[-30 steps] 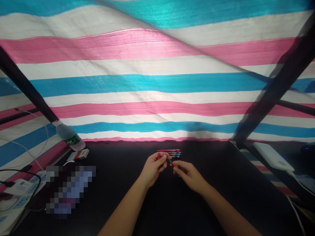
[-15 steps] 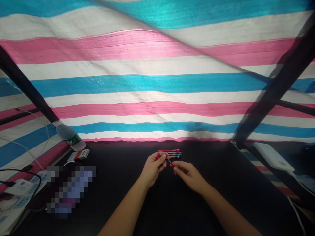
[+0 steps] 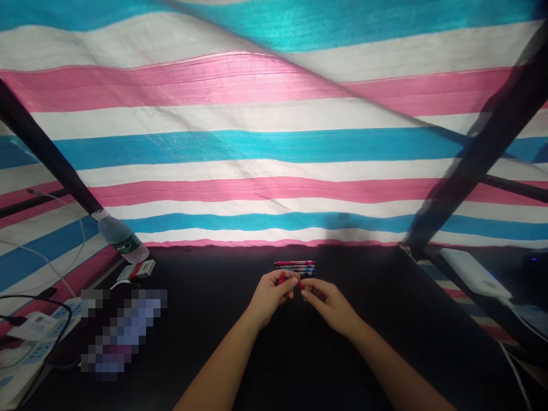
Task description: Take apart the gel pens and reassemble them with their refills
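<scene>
Over the black table [image 3: 188, 342], my left hand [image 3: 270, 294] is closed around a red pen part [image 3: 281, 278], thumb against the fingers. Close on its right, the fingertips of my right hand [image 3: 323, 297] pinch another red pen part [image 3: 300, 283]. The two parts meet or nearly meet between the fingers; whether they touch is hidden. Just beyond the hands, several pens [image 3: 295, 264] with red and blue ends lie side by side.
At the left stand a leaning bottle [image 3: 124, 235], a small box [image 3: 143, 269], a power strip [image 3: 38, 348] with cables, and a blurred-out object [image 3: 128, 331]. A white device [image 3: 475, 272] lies at the right. Striped sheeting [image 3: 274, 142] hangs behind the table.
My left hand has moved slightly down and right, bringing its red part against or near the one in my right hand. The thin piece between them no longer shows. My right hand stays nearly still.
</scene>
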